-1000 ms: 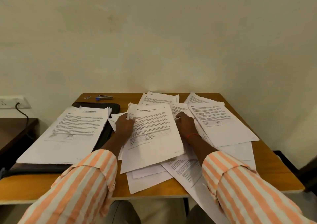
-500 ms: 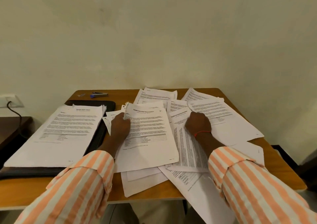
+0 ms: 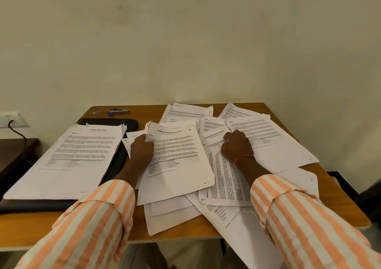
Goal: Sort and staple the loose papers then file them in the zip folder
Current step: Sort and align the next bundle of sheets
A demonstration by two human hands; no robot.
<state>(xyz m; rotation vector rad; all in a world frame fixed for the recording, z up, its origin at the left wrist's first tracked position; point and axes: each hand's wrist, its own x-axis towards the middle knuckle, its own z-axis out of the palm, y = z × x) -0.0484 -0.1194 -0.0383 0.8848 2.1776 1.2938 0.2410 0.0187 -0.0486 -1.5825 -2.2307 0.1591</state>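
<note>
While the curled fingers of my left hand (image 3: 142, 151) gripped the left edge of the internship packet (image 3: 177, 161), my right hand (image 3: 237, 147) lay bent-fingered on a loose sheet (image 3: 214, 139); whether it pinched that sheet I could not tell. To their left, the black zip folder (image 3: 115, 123) sat under a sorted stack (image 3: 68, 159), with the stapler (image 3: 118, 111) beyond.

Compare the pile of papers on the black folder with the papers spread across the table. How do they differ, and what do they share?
The pile is stacked with edges nearly aligned; the spread papers overlap at many angles. The pile rests untouched on the black folder; the spread papers lie on the table, some overhanging its near edge, with the left hand and right hand on them. Both are white printed sheets.
</note>
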